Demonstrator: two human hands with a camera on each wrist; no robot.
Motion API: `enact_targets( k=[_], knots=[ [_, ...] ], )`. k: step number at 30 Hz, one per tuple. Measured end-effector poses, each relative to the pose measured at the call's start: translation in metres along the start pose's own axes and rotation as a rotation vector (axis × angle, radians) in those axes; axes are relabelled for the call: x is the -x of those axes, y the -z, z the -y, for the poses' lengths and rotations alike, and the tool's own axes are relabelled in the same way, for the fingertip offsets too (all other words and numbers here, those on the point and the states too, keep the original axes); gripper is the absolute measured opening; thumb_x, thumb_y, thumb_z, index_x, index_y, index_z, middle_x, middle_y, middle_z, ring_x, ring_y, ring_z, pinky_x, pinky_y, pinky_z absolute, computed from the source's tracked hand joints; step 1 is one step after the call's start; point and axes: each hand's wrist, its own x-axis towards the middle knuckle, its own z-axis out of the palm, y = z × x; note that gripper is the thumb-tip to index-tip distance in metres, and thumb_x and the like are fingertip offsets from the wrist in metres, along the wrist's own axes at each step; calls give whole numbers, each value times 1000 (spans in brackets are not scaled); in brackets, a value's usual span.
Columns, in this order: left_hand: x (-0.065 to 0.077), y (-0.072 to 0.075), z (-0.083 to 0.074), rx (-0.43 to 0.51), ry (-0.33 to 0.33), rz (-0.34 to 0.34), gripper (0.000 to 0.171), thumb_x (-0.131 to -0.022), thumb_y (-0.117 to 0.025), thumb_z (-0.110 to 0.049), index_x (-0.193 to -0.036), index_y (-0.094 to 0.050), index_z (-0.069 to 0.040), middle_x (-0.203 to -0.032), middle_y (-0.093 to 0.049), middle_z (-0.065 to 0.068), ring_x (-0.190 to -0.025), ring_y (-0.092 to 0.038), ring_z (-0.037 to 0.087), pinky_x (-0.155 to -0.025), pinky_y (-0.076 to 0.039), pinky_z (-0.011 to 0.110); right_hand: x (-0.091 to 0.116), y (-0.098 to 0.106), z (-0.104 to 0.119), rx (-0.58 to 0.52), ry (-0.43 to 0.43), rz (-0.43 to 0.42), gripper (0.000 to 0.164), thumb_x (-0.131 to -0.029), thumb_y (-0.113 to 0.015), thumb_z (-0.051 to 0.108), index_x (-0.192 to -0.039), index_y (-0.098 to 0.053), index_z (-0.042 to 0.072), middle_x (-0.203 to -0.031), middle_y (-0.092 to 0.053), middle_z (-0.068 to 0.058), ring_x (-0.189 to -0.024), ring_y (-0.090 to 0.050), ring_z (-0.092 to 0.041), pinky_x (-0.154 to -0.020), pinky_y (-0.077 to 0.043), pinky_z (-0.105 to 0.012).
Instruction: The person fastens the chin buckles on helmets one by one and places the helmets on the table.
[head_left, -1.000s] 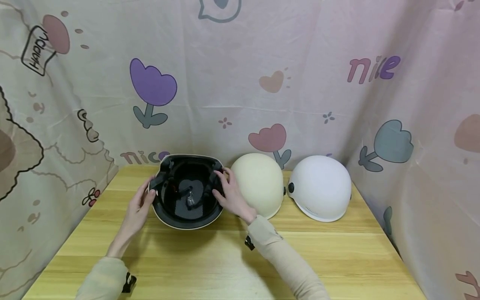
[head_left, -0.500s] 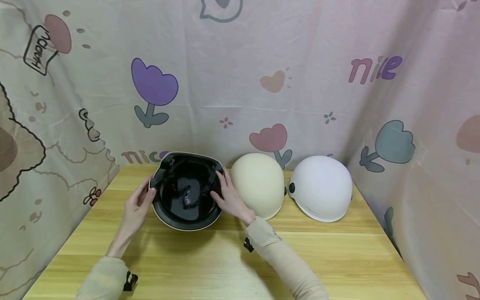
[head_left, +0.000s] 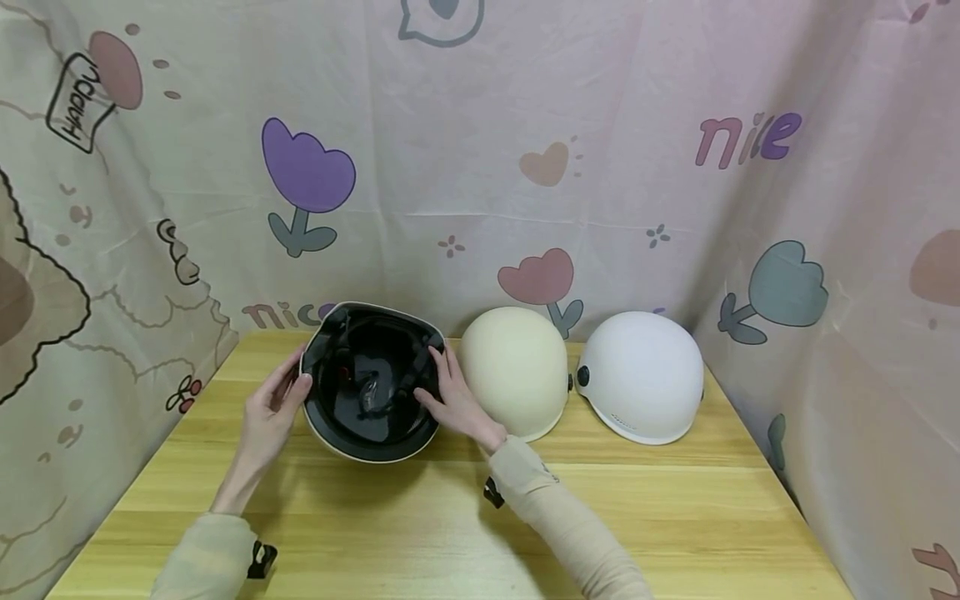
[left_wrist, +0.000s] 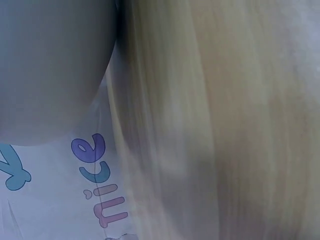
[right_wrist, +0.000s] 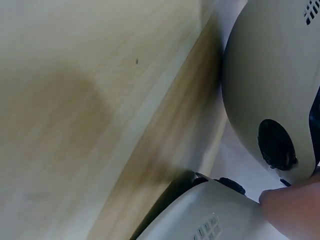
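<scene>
A helmet (head_left: 375, 450) with a pale rim and black lining is held with its hollow side facing up toward me. At its left rim, my left hand (head_left: 268, 412) grips the edge, thumb on the near side. The right hand (head_left: 459, 400) holds the opposite rim, with fingers and thumb over the inner edge. Dark straps and a clear buckle (head_left: 367, 392) lie inside the shell. In the left wrist view the smooth outer shell (left_wrist: 50, 70) fills a corner. The right wrist view shows the held helmet's side (right_wrist: 270, 65) with a black round knob (right_wrist: 276, 144), and a fingertip (right_wrist: 295, 207).
Just right of my right hand stands a cream helmet (head_left: 516, 375), dome up. Beside it is a white helmet (head_left: 643, 375) with a black side knob. All are on a wooden table (head_left: 390, 533), backed by a printed cloth (head_left: 420, 150).
The held helmet has turned slightly clockwise, its upper left edge rising and its right edge dropping. My right hand has shifted a little left and down with it. The other helmets stay put.
</scene>
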Motion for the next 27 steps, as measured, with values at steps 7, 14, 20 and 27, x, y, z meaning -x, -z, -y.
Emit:
enact_targets(
  k=[7, 14, 20, 27],
  knots=[
    [-1, -1, -2, 37, -23, -4, 48, -97, -54, 11, -143, -43, 15, -149, -55, -4, -139, -45, -5, -108, -38, 5, 0, -5, 1, -64, -31, -18, 68, -106, -50, 27, -161, -15, 8, -169, 5, -20, -158, -4, -38, -125, -21, -57],
    [-5, -4, -5, 26, -20, -18, 47, -96, -56, 12, -142, -46, 14, -148, -56, -2, -139, -46, -3, -108, -40, 8, 1, -11, -4, -149, -72, -4, 72, -106, -43, 46, -162, -11, 14, -169, 9, -22, -158, 0, -37, -126, -19, -57],
    [-5, -4, -9, -8, -17, -22, 46, -96, -56, 11, -142, -49, 11, -150, -56, 1, -139, -46, -3, -107, -40, 9, 2, -13, -4, -176, -67, 17, 79, -104, -36, 59, -163, -7, 13, -170, 13, -15, -158, 2, -37, -126, -17, -59],
    [-6, -6, -14, -53, 1, -51, 46, -95, -60, 9, -140, -53, 9, -146, -59, -4, -137, -49, -4, -105, -41, 8, 1, -12, -4, -201, -85, 15, 82, -103, -35, 62, -163, -6, 14, -169, 13, -16, -158, 2, -37, -126, -15, -60]
  ],
)
